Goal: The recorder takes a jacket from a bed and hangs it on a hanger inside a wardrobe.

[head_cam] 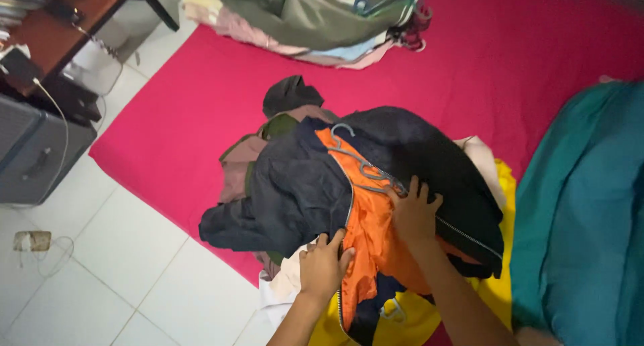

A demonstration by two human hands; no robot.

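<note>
Both forearms cut off at the near edge, left hand [324,265] and right hand [414,215] flat, fingers apart, on a slick dark jacket [302,185] with orange lining [365,225].

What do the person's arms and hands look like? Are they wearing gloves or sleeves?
No gloves and no sleeves that show. The left hand and the right hand are both bare, and so are the forearms up to the picture's bottom edge. I can't see any rings, watch or bracelet in this dim view.
</note>
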